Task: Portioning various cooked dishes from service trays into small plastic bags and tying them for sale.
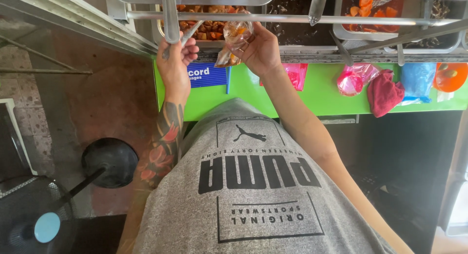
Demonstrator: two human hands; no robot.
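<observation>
— What's in each hand?
— The right hand (258,49) has its fingers closed on a clear plastic bag of orange-brown food (237,37), far over the green worktop (321,95). The left hand (175,56) grips a metal serving spoon (191,32).
— Around them?
— A blue rectangular sign (207,74) just near of the hands; a pink bag (350,81) and a red cloth (384,90) right.

grey tee + one inked arm

Heather-grey cotton t-shirt w/ black printed logo, leaping-cat graphic & boxed text on the chest. Left hand (174,59) sits on a forearm w/ red flower & dark leaf tattoos; right hand (258,49) & arm bare, no ink, no watch.
</observation>
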